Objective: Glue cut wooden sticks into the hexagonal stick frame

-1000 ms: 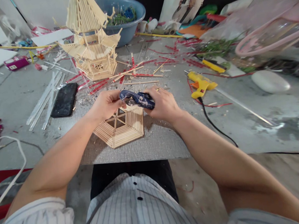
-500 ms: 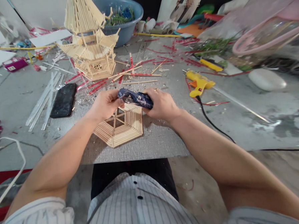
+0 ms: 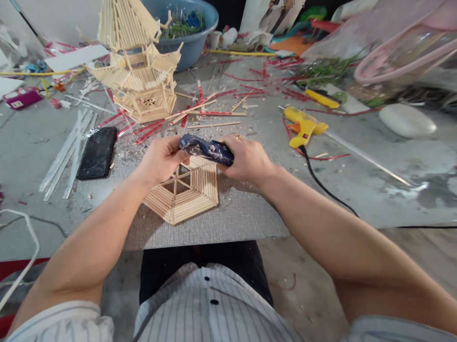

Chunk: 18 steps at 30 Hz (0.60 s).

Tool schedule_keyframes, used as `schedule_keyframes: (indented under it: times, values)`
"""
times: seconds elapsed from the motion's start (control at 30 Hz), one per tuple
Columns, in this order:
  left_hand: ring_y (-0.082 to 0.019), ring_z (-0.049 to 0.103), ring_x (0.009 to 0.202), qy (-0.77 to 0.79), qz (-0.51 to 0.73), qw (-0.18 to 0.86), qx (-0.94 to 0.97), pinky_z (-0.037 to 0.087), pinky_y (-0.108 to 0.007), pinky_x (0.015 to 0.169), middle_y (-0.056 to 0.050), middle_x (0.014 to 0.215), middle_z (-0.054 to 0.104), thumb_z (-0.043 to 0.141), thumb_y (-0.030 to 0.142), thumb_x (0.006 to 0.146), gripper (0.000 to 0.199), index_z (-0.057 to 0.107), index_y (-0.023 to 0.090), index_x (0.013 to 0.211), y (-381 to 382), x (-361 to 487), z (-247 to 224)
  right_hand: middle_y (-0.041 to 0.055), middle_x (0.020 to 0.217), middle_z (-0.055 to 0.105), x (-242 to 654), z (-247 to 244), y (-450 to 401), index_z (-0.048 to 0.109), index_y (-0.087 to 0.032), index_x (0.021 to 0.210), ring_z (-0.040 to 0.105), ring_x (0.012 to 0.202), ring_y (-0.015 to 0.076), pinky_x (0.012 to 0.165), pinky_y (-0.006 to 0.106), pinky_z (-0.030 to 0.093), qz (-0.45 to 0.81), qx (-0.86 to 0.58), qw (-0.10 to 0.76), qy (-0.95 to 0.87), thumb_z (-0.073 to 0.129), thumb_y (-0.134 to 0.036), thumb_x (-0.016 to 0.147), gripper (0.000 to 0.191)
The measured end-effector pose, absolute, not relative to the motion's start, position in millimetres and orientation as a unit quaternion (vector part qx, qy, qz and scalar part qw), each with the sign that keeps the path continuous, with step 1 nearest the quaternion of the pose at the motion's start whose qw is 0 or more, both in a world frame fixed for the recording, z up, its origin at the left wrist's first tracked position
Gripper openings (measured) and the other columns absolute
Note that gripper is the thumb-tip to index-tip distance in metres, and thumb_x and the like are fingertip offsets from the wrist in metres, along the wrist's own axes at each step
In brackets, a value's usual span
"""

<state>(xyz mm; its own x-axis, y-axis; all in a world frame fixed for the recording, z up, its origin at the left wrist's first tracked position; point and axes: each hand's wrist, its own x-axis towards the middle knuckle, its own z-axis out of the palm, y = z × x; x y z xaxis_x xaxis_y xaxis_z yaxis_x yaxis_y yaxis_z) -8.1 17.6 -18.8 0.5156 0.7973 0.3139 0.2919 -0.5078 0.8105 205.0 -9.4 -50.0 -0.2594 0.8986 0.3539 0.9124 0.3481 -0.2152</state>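
Note:
My right hand (image 3: 246, 157) is wrapped round a dark blue hand tool (image 3: 208, 149), which looks like a hand cutter with a curved head pointing left. At that head, my left hand (image 3: 164, 156) is closed in a pinch; whatever its fingers hold is too small or hidden to make out. Below both hands a flat hexagonal panel of thin wooden sticks (image 3: 192, 203) lies on the grey table, its centre open with spokes crossing it. The hands and tool cover its far edge. Beyond them stands a tiered stick pavilion (image 3: 135, 79) with a pointed roof.
A black phone (image 3: 97, 153) and clear glue sticks (image 3: 64, 154) lie at left. To the right are a yellow glue gun (image 3: 305, 125) with a cord, a yellow utility knife (image 3: 322, 98) and a white oval object (image 3: 407, 121). A blue basin (image 3: 191, 48) stands behind loose sticks and red scraps.

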Motion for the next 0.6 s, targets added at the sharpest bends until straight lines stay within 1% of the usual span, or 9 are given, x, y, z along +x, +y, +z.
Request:
schedule_keyframes:
  times: [0.13, 0.27, 0.47, 0.53, 0.6]
  values:
    - [-0.007, 0.043, 0.049, 0.344, 0.357, 0.357, 0.792, 0.032, -0.022, 0.046, 0.001, 0.054, 0.054, 0.058, 0.032, 0.078, 0.023, 0.056, 0.017, 0.062, 18.5, -8.6, -19.9, 0.0116, 0.092, 0.066, 204.0, -47.9, -9.7, 0.058, -0.017, 0.101, 0.060, 0.082, 0.0286, 0.065, 0.036, 0.043, -0.015, -0.588, 0.188, -0.786, 0.056, -0.036, 0.068, 0.038]
    - [-0.008, 0.045, 0.050, 0.353, 0.357, 0.358, 0.787, 0.033, -0.022, 0.047, 0.001, 0.055, 0.055, 0.058, 0.031, 0.078, 0.022, 0.055, 0.017, 0.062, 18.2, -8.4, -20.3, 0.0111, 0.090, 0.065, 204.2, -47.2, -9.2, 0.059, -0.018, 0.096, 0.060, 0.081, 0.0277, 0.064, 0.036, 0.042, -0.004, -0.588, 0.188, -0.786, 0.056, -0.034, 0.068, 0.032]
    - [-0.008, 0.048, 0.054, 0.357, 0.362, 0.371, 0.777, 0.037, -0.022, 0.053, 0.002, 0.056, 0.054, 0.059, 0.028, 0.077, 0.019, 0.055, 0.017, 0.063, 17.3, -6.9, -19.9, 0.0093, 0.078, 0.064, 203.2, -51.1, -8.5, 0.060, -0.019, 0.088, 0.059, 0.071, 0.0254, 0.059, 0.034, 0.041, -0.015, -0.593, 0.201, -0.779, 0.055, -0.037, 0.068, 0.027]
    - [-0.008, 0.046, 0.051, 0.360, 0.359, 0.370, 0.777, 0.036, -0.022, 0.051, 0.002, 0.055, 0.054, 0.059, 0.029, 0.078, 0.019, 0.055, 0.017, 0.063, 17.9, -7.1, -19.5, 0.0090, 0.079, 0.065, 204.1, -53.2, -6.9, 0.060, -0.019, 0.090, 0.060, 0.073, 0.0261, 0.061, 0.035, 0.043, -0.023, -0.595, 0.216, -0.774, 0.055, -0.037, 0.068, 0.029]
    - [-0.007, 0.043, 0.049, 0.369, 0.355, 0.367, 0.777, 0.033, -0.022, 0.049, 0.003, 0.055, 0.054, 0.058, 0.030, 0.078, 0.018, 0.056, 0.017, 0.065, 18.4, -7.4, -18.7, 0.0106, 0.091, 0.066, 207.1, -55.0, -4.0, 0.059, -0.018, 0.102, 0.061, 0.082, 0.0284, 0.066, 0.038, 0.046, -0.026, -0.592, 0.241, -0.769, 0.056, -0.033, 0.067, 0.039]
